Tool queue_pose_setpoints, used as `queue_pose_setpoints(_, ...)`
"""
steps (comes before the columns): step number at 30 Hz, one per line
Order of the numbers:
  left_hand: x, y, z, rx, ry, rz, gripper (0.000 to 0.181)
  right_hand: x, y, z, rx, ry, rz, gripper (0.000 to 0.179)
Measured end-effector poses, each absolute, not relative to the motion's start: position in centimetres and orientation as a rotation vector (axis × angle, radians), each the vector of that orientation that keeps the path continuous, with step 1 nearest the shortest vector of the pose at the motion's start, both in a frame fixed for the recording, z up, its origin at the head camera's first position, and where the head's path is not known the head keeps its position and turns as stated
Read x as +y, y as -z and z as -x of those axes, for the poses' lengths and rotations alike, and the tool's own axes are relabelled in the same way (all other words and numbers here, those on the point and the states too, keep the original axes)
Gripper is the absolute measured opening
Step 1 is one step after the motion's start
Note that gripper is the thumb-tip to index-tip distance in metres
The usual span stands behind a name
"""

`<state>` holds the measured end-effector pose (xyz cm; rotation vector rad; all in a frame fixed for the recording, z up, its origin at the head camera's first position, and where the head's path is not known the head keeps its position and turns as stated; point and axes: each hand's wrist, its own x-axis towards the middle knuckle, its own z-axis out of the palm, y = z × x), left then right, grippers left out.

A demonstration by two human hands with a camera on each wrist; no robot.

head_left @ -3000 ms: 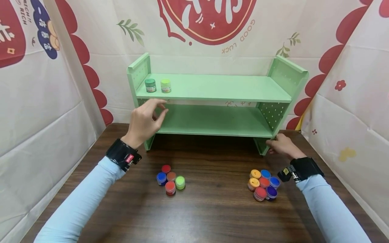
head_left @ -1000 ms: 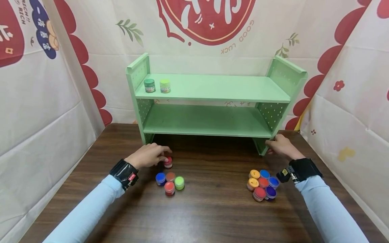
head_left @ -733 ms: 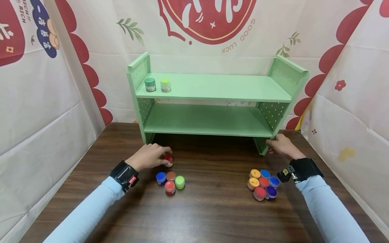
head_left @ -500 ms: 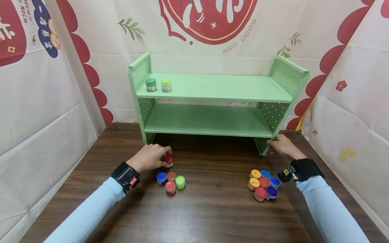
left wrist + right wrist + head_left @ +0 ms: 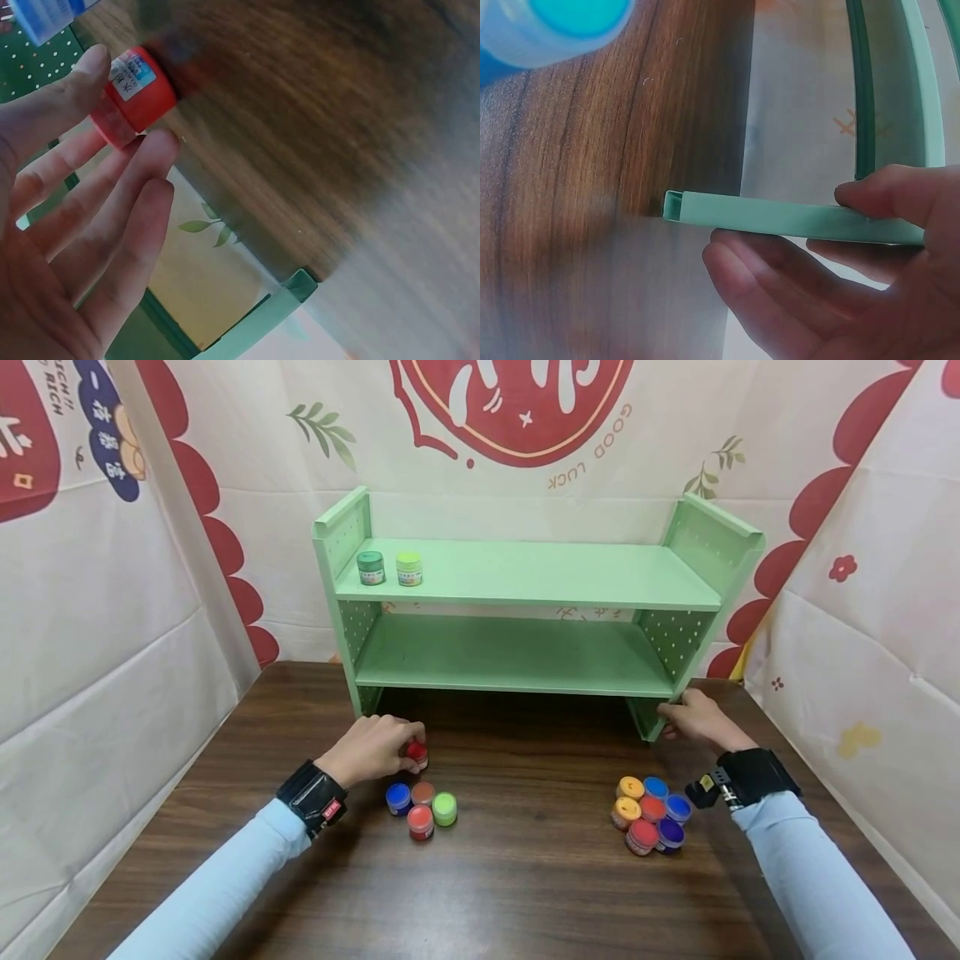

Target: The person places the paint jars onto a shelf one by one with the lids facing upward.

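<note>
My left hand (image 5: 375, 749) pinches a small red paint jar (image 5: 417, 755) low over the table, behind a loose cluster of jars. In the left wrist view the red jar (image 5: 139, 94) lies between thumb and fingers, its printed label showing. At the right end of the green two-tier shelf (image 5: 517, 656), my right hand (image 5: 697, 720) grips the side panel near its foot. The right wrist view shows the thumb on one face of that green panel (image 5: 780, 216) and fingers on the other. A dark green jar (image 5: 371, 568) and a light green jar (image 5: 409, 569) stand on the upper tier's left end.
Near the left hand stand a blue jar (image 5: 398, 799), a brownish-red jar (image 5: 423, 793), a red-lidded jar (image 5: 421, 822) and a lime jar (image 5: 445, 809). Several orange, blue and red jars (image 5: 651, 810) cluster at the right. Printed cloth (image 5: 247, 510) surrounds the wooden table (image 5: 517, 877).
My left hand has come down from in front of the shelf's left end to the red jar. That jar has shifted slightly back, away from its cluster. The right hand stays put.
</note>
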<state>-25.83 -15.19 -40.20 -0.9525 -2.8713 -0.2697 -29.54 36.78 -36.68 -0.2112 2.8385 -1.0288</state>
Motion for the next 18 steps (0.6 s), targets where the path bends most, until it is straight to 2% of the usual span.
queue_pose_setpoints(18, -15.37, 40.34, 25.97, -2.863, 0.358, 0.978, 0.018, 36.84, 36.81, 29.48, 2.814, 1.070, 0.219, 0.046)
